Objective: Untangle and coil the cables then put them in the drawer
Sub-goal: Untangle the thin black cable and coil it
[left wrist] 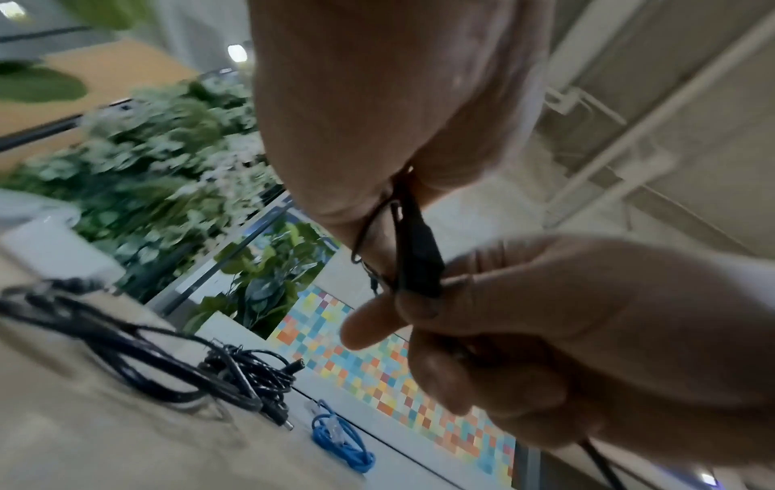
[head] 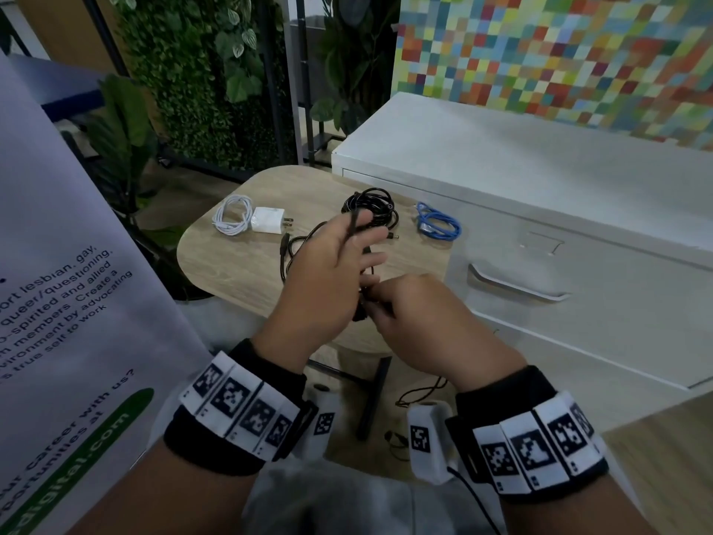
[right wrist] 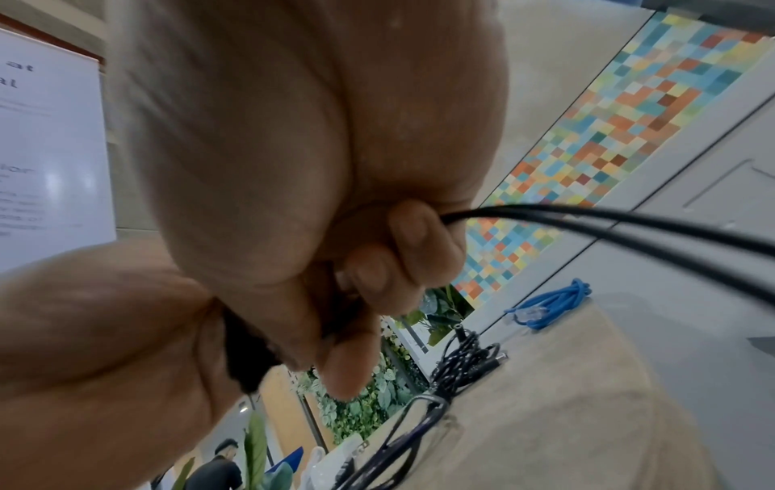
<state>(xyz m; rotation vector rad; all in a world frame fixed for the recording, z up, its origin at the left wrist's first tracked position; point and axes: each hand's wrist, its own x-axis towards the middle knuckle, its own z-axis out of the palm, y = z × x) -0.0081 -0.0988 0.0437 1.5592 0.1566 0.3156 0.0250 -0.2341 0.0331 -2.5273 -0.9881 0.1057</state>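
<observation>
Now the right hand [head: 420, 318] fingers [right wrist: 402, 232] are curling around the black cable [left wrist: 419, 245], and the left hand [head: 328, 264] is pinching it too. Coiled cables are lying on the counter [head: 231, 272] at twelve o'clock; the drawer [head: 578, 303] at three o'clock is closed, so most remains.

Black cable [head: 370, 204], blue cable [head: 440, 225], white cable [head: 230, 216], white cabinet [head: 540, 210], multicoloured checkered wall [head: 559, 52].
</observation>
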